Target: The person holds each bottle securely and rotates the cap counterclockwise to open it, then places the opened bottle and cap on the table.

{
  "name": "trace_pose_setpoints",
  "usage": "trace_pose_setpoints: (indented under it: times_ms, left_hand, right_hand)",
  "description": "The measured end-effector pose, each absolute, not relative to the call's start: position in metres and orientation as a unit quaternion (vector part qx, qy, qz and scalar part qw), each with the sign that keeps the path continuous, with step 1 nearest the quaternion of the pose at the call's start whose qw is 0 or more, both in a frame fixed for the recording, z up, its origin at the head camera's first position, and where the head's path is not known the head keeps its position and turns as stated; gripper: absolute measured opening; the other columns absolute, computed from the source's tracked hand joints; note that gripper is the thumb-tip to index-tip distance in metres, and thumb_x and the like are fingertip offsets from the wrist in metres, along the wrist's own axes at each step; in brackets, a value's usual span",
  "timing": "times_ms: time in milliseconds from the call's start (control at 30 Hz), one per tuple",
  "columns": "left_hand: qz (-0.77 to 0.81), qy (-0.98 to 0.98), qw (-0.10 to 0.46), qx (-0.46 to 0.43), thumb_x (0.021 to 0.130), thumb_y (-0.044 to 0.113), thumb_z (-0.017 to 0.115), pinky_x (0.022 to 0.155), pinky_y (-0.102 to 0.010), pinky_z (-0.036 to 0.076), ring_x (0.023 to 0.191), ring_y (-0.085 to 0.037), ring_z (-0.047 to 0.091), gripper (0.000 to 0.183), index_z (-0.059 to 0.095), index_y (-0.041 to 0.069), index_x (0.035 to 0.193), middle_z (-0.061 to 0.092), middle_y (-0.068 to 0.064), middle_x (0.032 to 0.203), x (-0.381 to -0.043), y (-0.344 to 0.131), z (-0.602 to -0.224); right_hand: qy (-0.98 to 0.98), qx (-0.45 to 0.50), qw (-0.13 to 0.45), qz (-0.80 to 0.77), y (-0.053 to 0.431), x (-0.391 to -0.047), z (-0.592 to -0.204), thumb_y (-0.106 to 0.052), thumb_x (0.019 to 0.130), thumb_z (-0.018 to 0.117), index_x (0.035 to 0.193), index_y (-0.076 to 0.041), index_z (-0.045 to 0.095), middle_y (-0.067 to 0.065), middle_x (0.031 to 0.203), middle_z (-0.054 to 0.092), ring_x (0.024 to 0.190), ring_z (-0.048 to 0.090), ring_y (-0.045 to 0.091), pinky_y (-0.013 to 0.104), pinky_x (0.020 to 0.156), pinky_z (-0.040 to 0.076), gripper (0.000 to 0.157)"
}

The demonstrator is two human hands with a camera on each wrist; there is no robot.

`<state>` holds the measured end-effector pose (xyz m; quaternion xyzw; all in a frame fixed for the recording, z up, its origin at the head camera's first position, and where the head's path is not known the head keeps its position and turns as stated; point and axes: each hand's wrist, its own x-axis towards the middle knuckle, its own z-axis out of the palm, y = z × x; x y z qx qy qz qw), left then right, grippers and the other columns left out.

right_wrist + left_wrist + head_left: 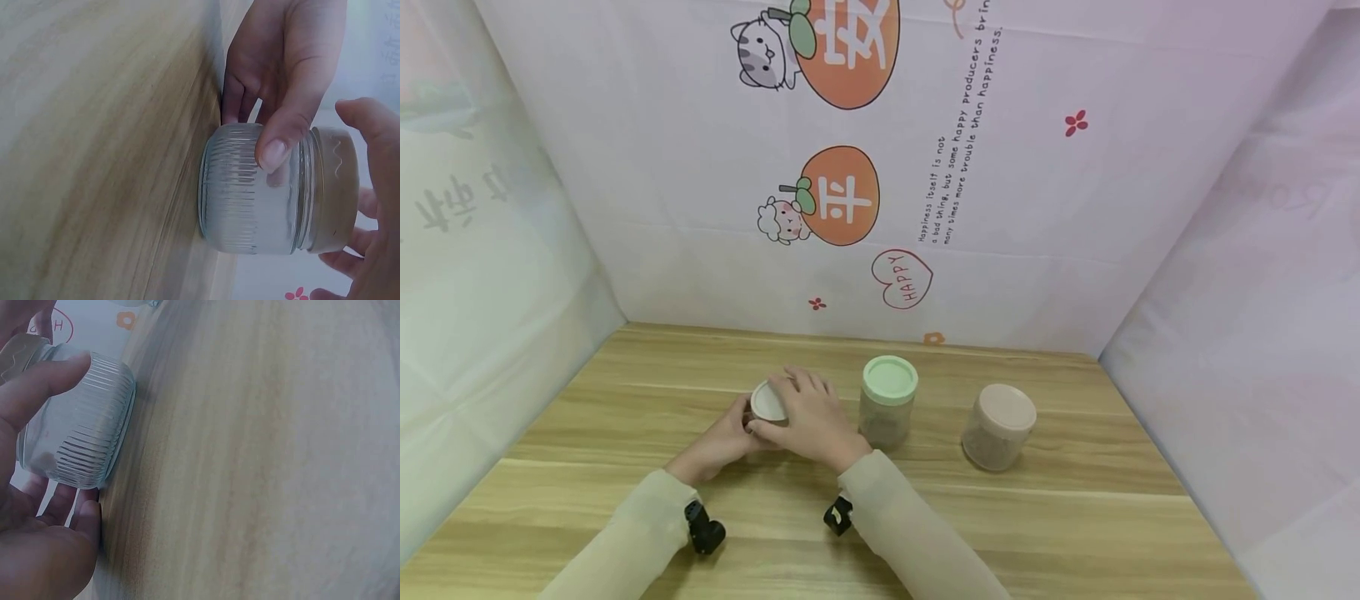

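Backdrop: a white printed cloth (1022, 292) stood behind the work, with orange fruit, small animals and lettering on it. Below it lay the wood-grain surface (1075, 533).

Arms: both wore pale sleeves, the left sleeve (632, 533) and the right sleeve (917, 525) reaching forward over the wood.

Hands: my left hand (726, 442) held a ribbed glass jar (250, 194) by its body, thumb across the near side, fingers round the other. My right hand (812, 421) was spread wide about the lid, the thumb standing off it in the right wrist view; I could not tell whether the fingertips touched.

Jars: the green-lidded jar (883, 421) stood upright just beside my right hand, on its right. The pink-lidded jar (996, 433) stood farther right, apart from the green one and slightly nearer me. The ribbed jar was left of both, upright, base at the surface; I could not tell if it bore weight there.

Small items: the pale lid (335, 194) sat on the ribbed jar's mouth, a wavy mark on its side. A black wrist camera (703, 529) showed at my left cuff.
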<state>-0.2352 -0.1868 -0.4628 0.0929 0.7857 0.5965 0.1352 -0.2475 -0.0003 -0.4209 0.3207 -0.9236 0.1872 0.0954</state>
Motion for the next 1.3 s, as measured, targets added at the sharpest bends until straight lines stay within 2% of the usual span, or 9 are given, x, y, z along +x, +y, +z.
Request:
trace_pose_setpoints:
  times_ms: [367, 600, 867, 1300]
  left_hand:
    - [0.594, 0.788, 0.132, 0.094, 0.090, 0.021, 0.078, 0.101, -0.053, 0.043, 0.132, -0.042, 0.041, 0.093, 0.014, 0.000, 0.154, 0.033, -0.027, 0.149, -0.2328, -0.1863, -0.4601]
    - [0.600, 0.783, 0.133, 0.098, 0.091, 0.019, 0.077, 0.101, -0.051, 0.043, 0.132, -0.039, 0.041, 0.091, 0.014, 0.000, 0.154, 0.032, -0.025, 0.151, -0.2336, -0.1871, -0.4613]
    - [0.592, 0.791, 0.134, 0.079, 0.090, 0.022, 0.078, 0.084, -0.036, 0.046, 0.126, -0.034, 0.046, 0.091, 0.017, 0.002, 0.153, 0.036, -0.023, 0.149, -0.2340, -0.1858, -0.4615]
    - [0.596, 0.787, 0.140, 0.078, 0.088, 0.024, 0.080, 0.080, -0.037, 0.046, 0.124, -0.035, 0.044, 0.095, 0.014, 0.004, 0.155, 0.032, -0.022, 0.149, -0.2353, -0.1867, -0.4639]
  right_hand:
    - [-0.939, 0.297, 0.093, 0.149, -0.0033, -0.2421, -0.4170, -0.065, 0.094, 0.055, 0.151, -0.020, 0.045, 0.013, 0.152, 0.043, 0.137, 0.043, 0.030, 0.050, 0.108, 0.035, 0.073]
    - [-0.938, 0.294, 0.090, 0.159, -0.0028, -0.2414, -0.4179, -0.062, 0.096, 0.056, 0.154, -0.020, 0.042, 0.011, 0.152, 0.043, 0.136, 0.042, 0.031, 0.051, 0.109, 0.034, 0.073]
    - [-0.937, 0.292, 0.101, 0.165, -0.0025, -0.2439, -0.4228, -0.063, 0.094, 0.058, 0.149, -0.017, 0.049, 0.008, 0.148, 0.047, 0.133, 0.044, 0.028, 0.048, 0.101, 0.040, 0.072]
    - [-0.933, 0.294, 0.111, 0.176, -0.0007, -0.2451, -0.4218, -0.065, 0.093, 0.058, 0.149, -0.017, 0.048, 0.006, 0.145, 0.049, 0.131, 0.045, 0.027, 0.046, 0.102, 0.040, 0.075]
